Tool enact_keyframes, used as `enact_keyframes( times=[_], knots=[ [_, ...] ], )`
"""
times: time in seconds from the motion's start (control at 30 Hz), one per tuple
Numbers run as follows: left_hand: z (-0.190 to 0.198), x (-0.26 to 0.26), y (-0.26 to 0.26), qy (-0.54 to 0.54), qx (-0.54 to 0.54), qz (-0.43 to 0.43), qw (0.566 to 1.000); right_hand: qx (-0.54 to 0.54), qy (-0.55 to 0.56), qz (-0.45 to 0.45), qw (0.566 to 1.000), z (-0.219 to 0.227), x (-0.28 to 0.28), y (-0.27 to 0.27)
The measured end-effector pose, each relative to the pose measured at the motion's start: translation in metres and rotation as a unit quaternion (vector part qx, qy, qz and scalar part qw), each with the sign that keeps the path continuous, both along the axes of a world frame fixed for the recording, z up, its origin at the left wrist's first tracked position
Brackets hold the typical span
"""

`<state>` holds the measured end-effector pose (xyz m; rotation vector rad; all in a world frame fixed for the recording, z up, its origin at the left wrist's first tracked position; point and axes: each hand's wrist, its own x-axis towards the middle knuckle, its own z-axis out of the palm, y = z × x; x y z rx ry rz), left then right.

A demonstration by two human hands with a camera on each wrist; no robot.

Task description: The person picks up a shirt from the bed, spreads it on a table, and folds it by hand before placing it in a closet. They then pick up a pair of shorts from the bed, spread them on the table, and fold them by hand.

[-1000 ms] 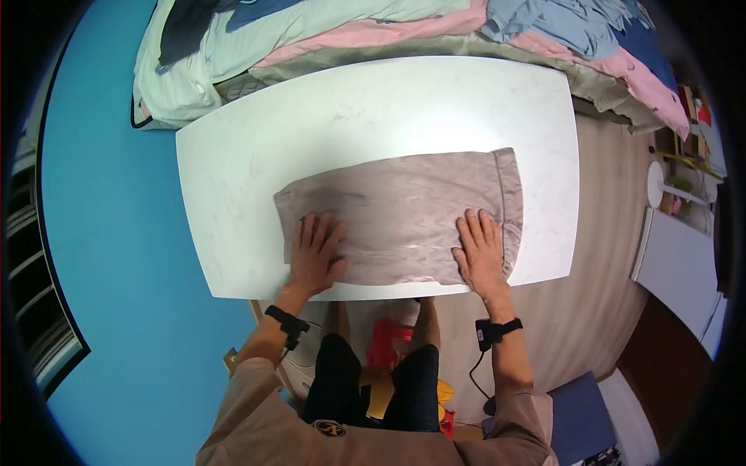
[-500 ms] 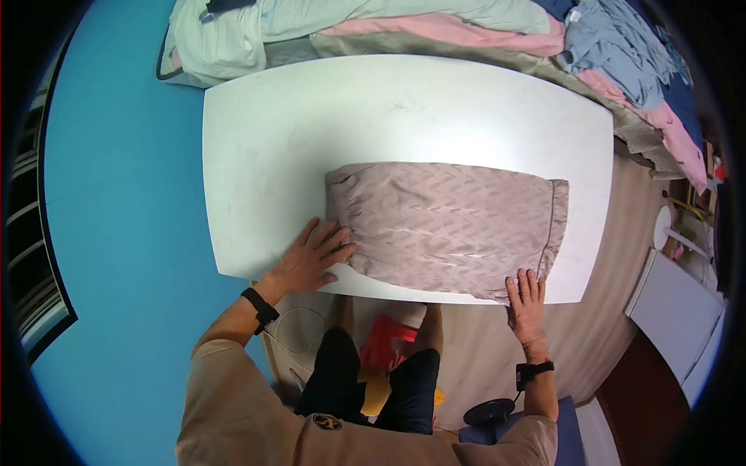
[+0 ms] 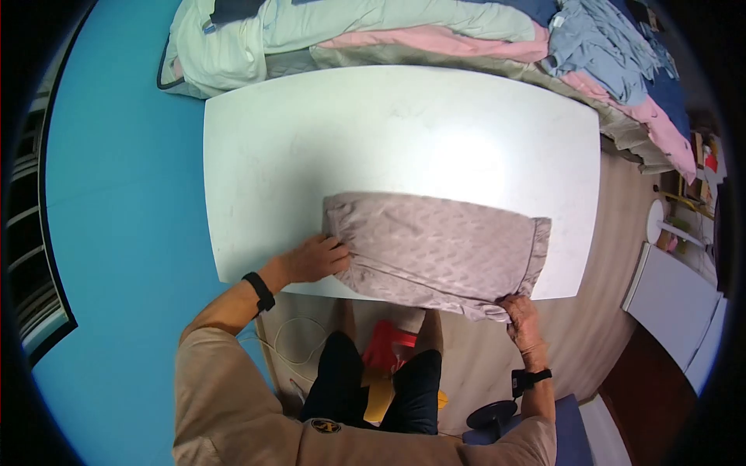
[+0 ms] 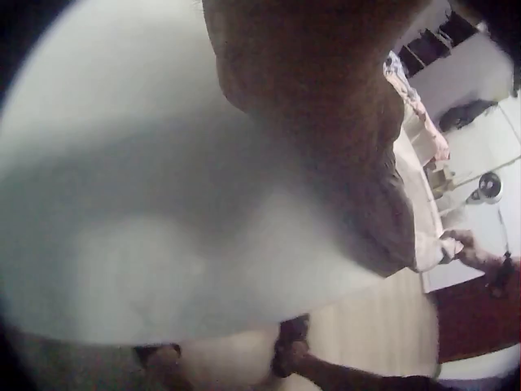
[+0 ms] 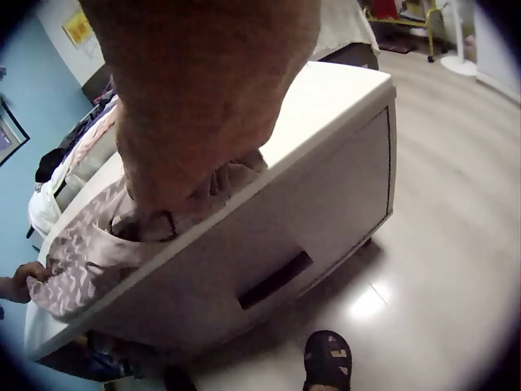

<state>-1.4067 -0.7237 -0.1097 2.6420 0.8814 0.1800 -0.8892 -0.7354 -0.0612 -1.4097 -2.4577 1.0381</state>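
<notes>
A pinkish-grey cloth (image 3: pixel 435 241) with a woven pattern lies along the near side of a white table (image 3: pixel 311 140). A stitched hem runs down its right end, and its left end is puckered. My left hand (image 3: pixel 315 258) pinches the left end between curled fingers and thumb; the right wrist view also shows this left hand (image 5: pixel 29 281) at the cloth's far corner. With my right hand (image 3: pixel 525 320) I grip the near right corner at the table's front edge. Part of the cloth's near side hangs past that edge. In the right wrist view the hand hides its own fingertips.
Beyond the table stands a bed (image 3: pixel 435 35) with rumpled bedding and a heap of blue clothes (image 3: pixel 602 50). A red stool (image 3: pixel 381 346) is between the legs below the table. A white fan (image 3: pixel 660 221) stands to the right, and a blue wall (image 3: pixel 116 194) to the left.
Both hands lay flat on the cloth, then shifted to its ends and curled onto it. The cloth has come nearer the body, its near side now over the table edge.
</notes>
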Motion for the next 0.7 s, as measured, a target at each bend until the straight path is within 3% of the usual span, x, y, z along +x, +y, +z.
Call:
enact_keyframes(
  times=[0.07,0.17,0.2,0.27,0.3,0.37,0.4,0.47,0.53,0.6,0.67,0.7],
  knots=[
    [0.012,0.008,-0.009,-0.033,-0.044,0.031,0.998,0.023,0.016,-0.005,1.000,0.002,0.006,-0.005],
    [0.068,0.022,-0.020,-0.115,-0.205,0.224,0.946,-0.204,0.039,-0.182,0.961,0.038,0.009,-0.013],
    [0.088,0.024,-0.019,-0.117,-0.203,0.222,0.947,-0.200,0.039,-0.185,0.961,0.057,0.012,-0.008],
    [0.118,0.025,-0.018,-0.138,-0.387,0.343,0.844,-0.360,0.083,-0.290,0.883,0.099,0.022,0.003],
    [0.123,0.023,-0.014,-0.141,-0.384,0.340,0.847,-0.390,0.092,-0.303,0.864,0.118,0.022,0.018],
    [0.129,0.014,0.000,-0.190,-0.373,0.357,0.835,-0.376,0.102,-0.268,0.881,0.125,0.039,0.048],
    [0.126,0.013,0.014,-0.203,-0.400,0.378,0.810,-0.367,0.112,-0.230,0.894,0.126,0.043,0.066],
    [0.102,0.010,0.046,-0.222,-0.442,0.412,0.765,-0.390,0.102,-0.246,0.881,0.121,0.026,0.111],
    [0.053,0.005,0.074,-0.216,-0.456,0.443,0.741,-0.360,0.112,-0.221,0.899,0.069,0.027,0.150],
    [0.025,0.006,0.099,-0.197,-0.460,0.463,0.732,-0.251,0.079,-0.225,0.938,0.023,0.001,0.177],
    [0.009,0.012,0.110,-0.138,-0.475,0.539,0.681,-0.046,-0.015,-0.190,0.981,-0.027,0.000,0.178],
    [0.009,0.014,0.108,-0.132,-0.484,0.540,0.675,-0.094,-0.038,-0.224,0.969,-0.026,-0.011,0.181]
  ],
)
